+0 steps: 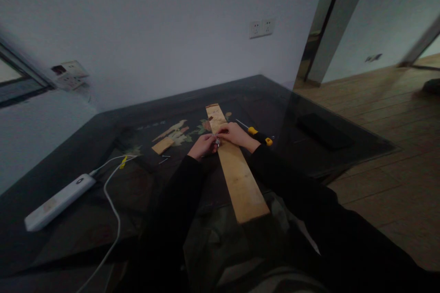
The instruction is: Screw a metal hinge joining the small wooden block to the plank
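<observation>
Worked with both hands close together over the far half of a long wooden plank. Pinched a small metal piece between the thumb and fingers of the left hand, right at the plank's left edge. Had the right hand reaching across the plank from the other side, thumb and fingers drawn together at the same piece; could not tell a firm grip from a light touch there. Could not make out the piece's exact shape, being so small and dim.

Had the plank lying lengthwise on the dark desk, far end towards the wall, near end reaching past the desk's front edge, above the lap. Saw a screwdriver with a yellow and black handle just right of the right hand, shaft pointing away and to the left.

On the left, saw a short wooden block lying flat beside a pale bird design on the desktop, with two thin metal fasteners just nearer. Farther left, saw a long white device, a white cable at its far end and a yellow tag on the cable. Well off to the right, noticed a dark flat object, too dim to name.
</observation>
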`<move>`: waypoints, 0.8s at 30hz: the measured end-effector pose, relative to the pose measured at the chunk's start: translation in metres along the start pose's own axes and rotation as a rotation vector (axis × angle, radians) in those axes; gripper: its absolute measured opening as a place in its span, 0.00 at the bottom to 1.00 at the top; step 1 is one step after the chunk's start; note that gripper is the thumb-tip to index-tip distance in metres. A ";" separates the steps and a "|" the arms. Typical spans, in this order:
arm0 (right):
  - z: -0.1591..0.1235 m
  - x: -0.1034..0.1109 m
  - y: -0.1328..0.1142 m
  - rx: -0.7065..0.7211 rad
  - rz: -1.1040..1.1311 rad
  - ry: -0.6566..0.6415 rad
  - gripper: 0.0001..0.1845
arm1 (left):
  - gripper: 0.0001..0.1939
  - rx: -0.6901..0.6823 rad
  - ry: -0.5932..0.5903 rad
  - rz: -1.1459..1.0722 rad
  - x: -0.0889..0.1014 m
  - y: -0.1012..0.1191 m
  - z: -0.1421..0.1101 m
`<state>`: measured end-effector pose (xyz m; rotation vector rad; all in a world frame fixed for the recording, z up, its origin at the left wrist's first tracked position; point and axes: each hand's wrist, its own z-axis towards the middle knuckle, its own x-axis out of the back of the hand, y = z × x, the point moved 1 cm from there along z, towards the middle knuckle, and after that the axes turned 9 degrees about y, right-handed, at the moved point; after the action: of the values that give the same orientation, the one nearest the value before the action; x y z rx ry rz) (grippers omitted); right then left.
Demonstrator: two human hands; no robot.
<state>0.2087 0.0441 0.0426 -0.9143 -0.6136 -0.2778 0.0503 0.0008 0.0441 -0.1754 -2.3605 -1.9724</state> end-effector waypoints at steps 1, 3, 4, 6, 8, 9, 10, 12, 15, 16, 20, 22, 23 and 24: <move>0.000 -0.001 0.000 -0.004 0.003 0.016 0.08 | 0.11 -0.024 -0.001 0.008 0.000 -0.001 0.002; -0.001 -0.002 -0.001 -0.013 -0.015 0.041 0.08 | 0.12 -0.051 -0.005 0.029 0.000 -0.006 0.007; -0.002 -0.003 -0.002 -0.016 -0.033 0.052 0.08 | 0.12 -0.055 -0.008 0.040 0.000 -0.009 0.009; -0.004 -0.004 -0.003 -0.024 -0.074 0.075 0.08 | 0.13 -0.055 -0.013 0.059 0.001 -0.014 0.014; -0.005 -0.006 -0.004 -0.029 -0.095 0.094 0.07 | 0.14 -0.056 -0.014 0.070 0.001 -0.018 0.016; -0.006 -0.007 -0.004 -0.031 -0.096 0.102 0.07 | 0.14 -0.058 -0.011 0.071 0.002 -0.018 0.016; -0.006 -0.008 -0.005 -0.028 -0.092 0.107 0.07 | 0.14 -0.060 -0.008 0.072 0.002 -0.019 0.016; -0.007 -0.009 -0.005 -0.019 -0.071 0.111 0.06 | 0.14 -0.052 0.004 0.077 0.002 -0.018 0.015; -0.006 -0.010 -0.006 -0.012 0.002 0.129 0.06 | 0.14 -0.034 0.008 0.095 0.002 -0.017 0.014; -0.006 -0.010 -0.007 -0.018 0.040 0.148 0.06 | 0.14 -0.023 0.007 0.101 0.002 -0.017 0.014; -0.004 -0.007 -0.011 -0.138 0.321 0.234 0.04 | 0.14 0.017 0.030 0.111 0.002 -0.017 0.014; -0.003 -0.005 -0.012 -0.279 0.509 0.245 0.02 | 0.14 0.018 0.042 0.122 0.001 -0.016 0.013; -0.003 -0.004 -0.012 -0.363 0.584 0.232 0.03 | 0.14 0.019 0.044 0.128 0.001 -0.016 0.013; -0.003 -0.003 -0.011 -0.450 0.638 0.207 0.05 | 0.14 0.021 0.044 0.131 0.001 -0.015 0.012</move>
<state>0.2026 0.0350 0.0465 -1.4418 -0.0416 0.0736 0.0480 0.0101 0.0277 -0.2753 -2.2783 -1.8728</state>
